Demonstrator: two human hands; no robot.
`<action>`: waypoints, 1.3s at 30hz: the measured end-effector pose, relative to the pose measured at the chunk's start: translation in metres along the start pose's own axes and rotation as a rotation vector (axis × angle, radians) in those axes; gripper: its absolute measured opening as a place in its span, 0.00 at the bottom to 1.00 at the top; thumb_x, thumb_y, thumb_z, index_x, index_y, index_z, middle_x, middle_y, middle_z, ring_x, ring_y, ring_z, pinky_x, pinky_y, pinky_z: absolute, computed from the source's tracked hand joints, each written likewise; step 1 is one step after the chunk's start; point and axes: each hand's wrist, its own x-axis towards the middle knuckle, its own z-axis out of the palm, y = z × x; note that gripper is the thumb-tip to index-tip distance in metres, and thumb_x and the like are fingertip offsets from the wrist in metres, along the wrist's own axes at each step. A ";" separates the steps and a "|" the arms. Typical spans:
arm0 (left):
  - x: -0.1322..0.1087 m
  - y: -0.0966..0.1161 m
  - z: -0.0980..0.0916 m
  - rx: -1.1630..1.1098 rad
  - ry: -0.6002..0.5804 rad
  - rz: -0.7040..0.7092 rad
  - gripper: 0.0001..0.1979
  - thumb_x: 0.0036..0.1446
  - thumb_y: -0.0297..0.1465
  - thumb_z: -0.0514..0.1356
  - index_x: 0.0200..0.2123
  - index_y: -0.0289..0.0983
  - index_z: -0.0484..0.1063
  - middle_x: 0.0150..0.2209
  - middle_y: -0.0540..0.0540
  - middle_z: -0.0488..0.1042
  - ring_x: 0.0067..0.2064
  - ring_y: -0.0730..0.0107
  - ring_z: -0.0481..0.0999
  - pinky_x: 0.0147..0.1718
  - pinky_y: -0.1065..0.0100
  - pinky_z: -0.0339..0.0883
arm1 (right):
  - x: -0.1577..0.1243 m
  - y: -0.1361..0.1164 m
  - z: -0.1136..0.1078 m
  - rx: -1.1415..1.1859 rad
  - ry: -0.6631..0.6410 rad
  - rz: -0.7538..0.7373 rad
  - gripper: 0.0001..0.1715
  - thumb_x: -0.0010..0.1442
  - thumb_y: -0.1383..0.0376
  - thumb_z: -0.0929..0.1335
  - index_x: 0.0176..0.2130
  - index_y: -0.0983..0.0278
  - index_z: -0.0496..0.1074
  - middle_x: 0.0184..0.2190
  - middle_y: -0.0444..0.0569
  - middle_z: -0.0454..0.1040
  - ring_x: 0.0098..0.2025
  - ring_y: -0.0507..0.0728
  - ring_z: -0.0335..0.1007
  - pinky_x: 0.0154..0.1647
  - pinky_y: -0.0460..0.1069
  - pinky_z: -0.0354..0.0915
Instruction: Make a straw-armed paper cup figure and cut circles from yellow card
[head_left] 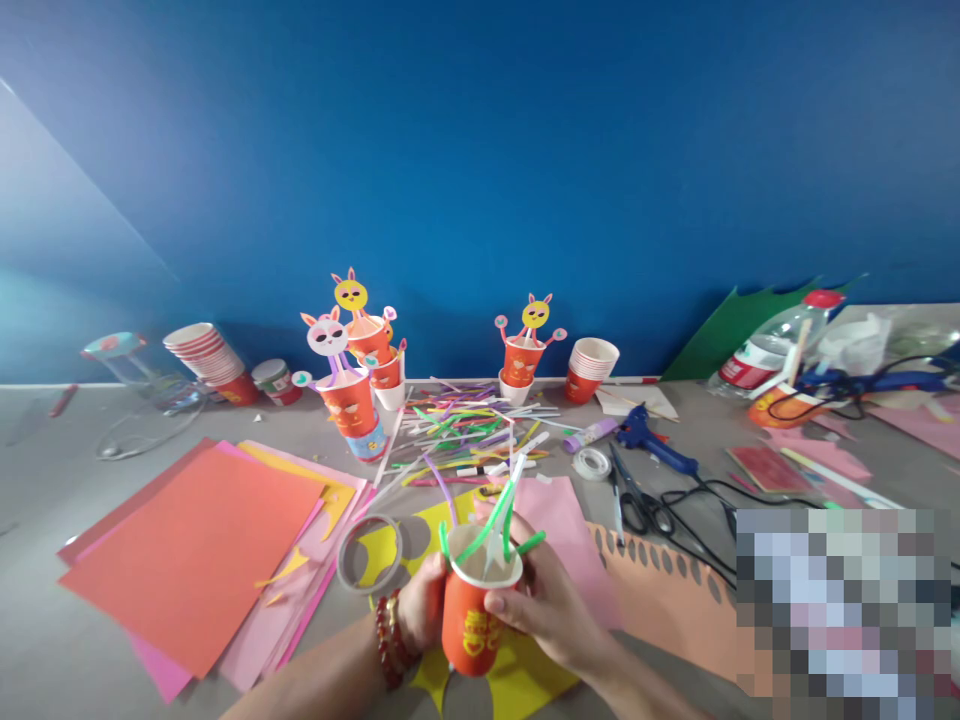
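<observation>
A red paper cup (466, 625) with gold print and a white rim is between my hands, tilted so its inside shows. My left hand (421, 603) is closed against the cup's left side, a beaded bracelet on its wrist. On the right side my right hand (553, 605) grips the cup, thumb on the front just below the rim. Green straws (491, 525) and white straws (517, 470) stick up out of the cup, the green ones bent outward. Beneath lies yellow paper (525, 680) with round cut-outs, and a roll of clear tape (370, 553) lies to the left.
Loose coloured straws (465, 425) spread behind the cup. Decorated cup figures (345, 405) stand at the back, near stacked cups (592, 362). Coloured paper (202, 550) covers the left side. Scissors (645, 505), a blue glue gun (656, 440) with its cable and a bottle (765, 350) are right.
</observation>
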 end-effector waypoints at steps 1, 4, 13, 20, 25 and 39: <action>0.000 0.000 0.001 0.003 0.004 0.000 0.34 0.48 0.52 0.64 0.47 0.29 0.77 0.43 0.33 0.79 0.49 0.44 0.75 0.52 0.52 0.64 | 0.000 0.000 0.000 0.001 -0.002 0.000 0.34 0.53 0.47 0.74 0.52 0.62 0.69 0.47 0.54 0.75 0.49 0.65 0.71 0.50 0.54 0.66; 0.000 0.002 0.003 0.006 -0.002 -0.004 0.34 0.48 0.53 0.63 0.47 0.29 0.77 0.43 0.33 0.79 0.48 0.44 0.76 0.51 0.51 0.64 | 0.000 0.001 -0.001 -0.002 -0.009 0.003 0.34 0.54 0.47 0.74 0.52 0.62 0.69 0.47 0.54 0.75 0.50 0.65 0.71 0.52 0.55 0.66; -0.002 -0.002 -0.004 -0.026 -0.014 0.002 0.33 0.48 0.52 0.64 0.46 0.30 0.77 0.42 0.34 0.79 0.48 0.45 0.76 0.51 0.51 0.65 | 0.000 0.002 0.000 0.026 -0.013 -0.007 0.35 0.53 0.47 0.75 0.52 0.63 0.69 0.46 0.55 0.76 0.50 0.65 0.70 0.51 0.56 0.66; -0.004 -0.005 -0.017 0.008 0.045 -0.019 0.33 0.49 0.52 0.64 0.45 0.27 0.78 0.38 0.33 0.80 0.44 0.48 0.78 0.50 0.52 0.65 | 0.000 0.005 -0.002 0.009 0.004 0.001 0.44 0.49 0.45 0.75 0.57 0.62 0.65 0.48 0.56 0.75 0.53 0.67 0.68 0.54 0.57 0.64; -0.003 -0.005 -0.012 0.012 0.048 0.029 0.32 0.50 0.52 0.63 0.45 0.29 0.78 0.39 0.34 0.80 0.43 0.50 0.78 0.49 0.53 0.66 | 0.001 0.001 0.003 0.021 -0.007 -0.014 0.47 0.48 0.42 0.75 0.59 0.61 0.64 0.50 0.56 0.73 0.53 0.67 0.69 0.54 0.57 0.64; -0.011 0.042 0.005 0.747 0.388 0.536 0.39 0.37 0.34 0.76 0.56 0.38 0.71 0.51 0.38 0.75 0.52 0.46 0.73 0.53 0.58 0.63 | 0.009 -0.014 -0.040 -0.149 0.302 -0.097 0.24 0.65 0.47 0.65 0.51 0.60 0.71 0.48 0.55 0.74 0.52 0.64 0.69 0.55 0.59 0.65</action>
